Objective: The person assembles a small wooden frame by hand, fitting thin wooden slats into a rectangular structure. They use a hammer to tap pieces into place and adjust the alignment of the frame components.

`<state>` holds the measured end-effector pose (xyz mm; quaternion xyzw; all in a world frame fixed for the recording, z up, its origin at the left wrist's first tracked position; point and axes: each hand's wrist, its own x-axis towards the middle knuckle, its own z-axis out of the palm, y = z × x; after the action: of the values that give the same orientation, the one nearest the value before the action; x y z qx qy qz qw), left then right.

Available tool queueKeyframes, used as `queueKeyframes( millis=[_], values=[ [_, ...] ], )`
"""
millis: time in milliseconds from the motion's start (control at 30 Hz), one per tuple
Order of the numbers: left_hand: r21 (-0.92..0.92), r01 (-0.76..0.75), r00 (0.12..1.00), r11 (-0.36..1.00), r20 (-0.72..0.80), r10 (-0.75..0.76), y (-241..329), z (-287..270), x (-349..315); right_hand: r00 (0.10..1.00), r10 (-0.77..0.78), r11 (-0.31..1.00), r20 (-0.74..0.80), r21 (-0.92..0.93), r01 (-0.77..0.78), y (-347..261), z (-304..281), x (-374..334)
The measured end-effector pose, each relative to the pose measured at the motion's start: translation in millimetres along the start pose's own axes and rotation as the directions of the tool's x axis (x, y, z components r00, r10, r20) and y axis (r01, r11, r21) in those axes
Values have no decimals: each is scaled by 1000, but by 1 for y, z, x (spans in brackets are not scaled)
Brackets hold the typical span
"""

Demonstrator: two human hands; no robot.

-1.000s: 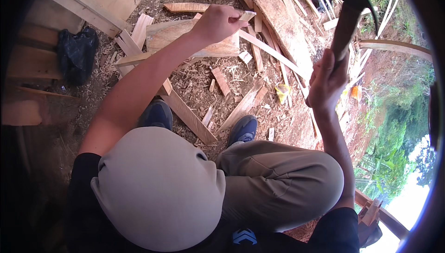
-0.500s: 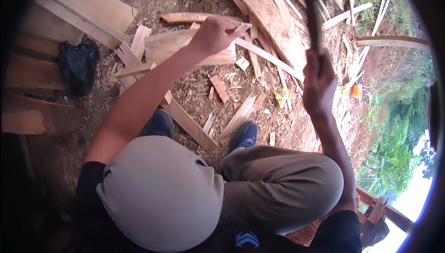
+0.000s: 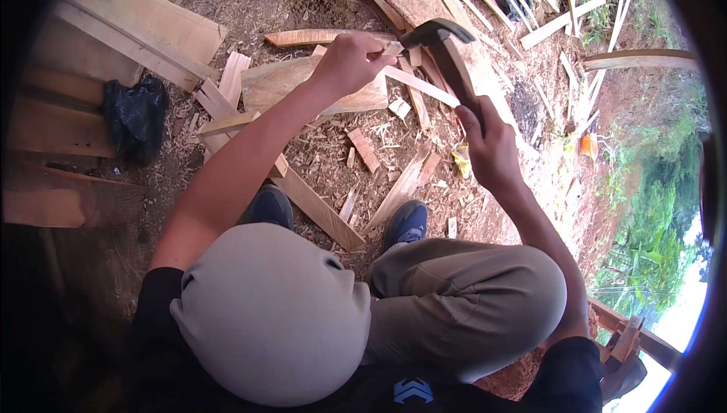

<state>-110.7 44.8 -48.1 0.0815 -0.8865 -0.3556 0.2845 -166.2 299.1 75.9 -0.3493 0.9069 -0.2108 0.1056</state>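
1. Hammer has a dark metal head and a dark handle (the head curves like a claw), and it tilts up and away from the right hand.
2. Its head sits just beside the left hand, over a thin wood strip.
3. Right fingers are clenched around the handle's lower end.
4. Left fingers pinch the strip's near end; whether they also hold a nail I cannot tell.
5. A broad board lies under the strip, among offcuts on sawdust-covered ground.
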Motion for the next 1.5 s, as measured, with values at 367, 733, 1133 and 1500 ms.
queueKeyframes(
  millis=[367,733,1133,1500],
  values=[
    [-36,16,1000,999,26,-15,-19,0,2,974,-73,993,-213,76,91,-23,-12,9],
    [-128,-64,996,990,-69,56,0,7,11,978,-86,992,-188,76,102,-18,-19,10],
    [-121,75,997,990,-21,-78,12,-6,6,999,-42,989,33,-139,46,-15,-12,8],
    [-115,-67,996,991,-63,60,-15,6,0,991,-103,994,-84,12,105,-5,-14,8]
  ],
)
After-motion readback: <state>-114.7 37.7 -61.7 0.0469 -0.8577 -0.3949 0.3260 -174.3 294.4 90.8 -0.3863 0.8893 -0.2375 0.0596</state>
